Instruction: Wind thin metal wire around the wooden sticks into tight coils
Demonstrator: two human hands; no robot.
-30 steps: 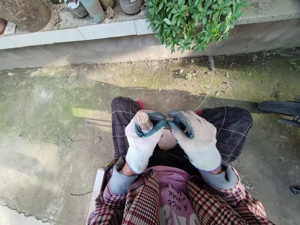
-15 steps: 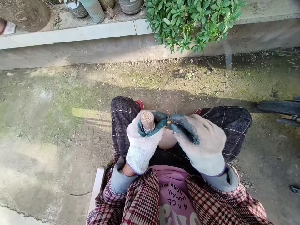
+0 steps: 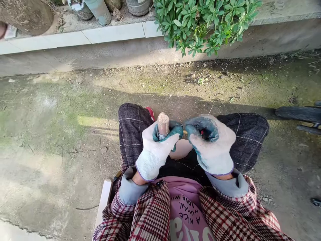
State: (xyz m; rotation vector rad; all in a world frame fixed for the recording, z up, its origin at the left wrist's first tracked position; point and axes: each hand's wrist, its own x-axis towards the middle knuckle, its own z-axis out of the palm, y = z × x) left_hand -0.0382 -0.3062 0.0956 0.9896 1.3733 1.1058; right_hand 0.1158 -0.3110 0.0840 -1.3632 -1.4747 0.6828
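I sit with both gloved hands over my knees. My left hand (image 3: 157, 147) is wrapped round a short wooden stick (image 3: 163, 123) that points up, its sawn end showing and wire wound round it just above the fingers. My right hand (image 3: 213, 144) is curled closed right beside it, pinching a thin wire (image 3: 185, 126) that runs across to the stick. A bit of red shows inside the right fingers; I cannot make out what it is. Both gloves are white with green palms.
Mossy concrete ground (image 3: 62, 117) lies in front. A low ledge (image 3: 112, 31) at the back carries pots and a leafy green plant (image 3: 203, 23). A dark object (image 3: 298, 114) lies on the ground at the right edge.
My right hand has turned over and moved closer to the stick. The left hand has tilted the stick more upright and shifted slightly right.
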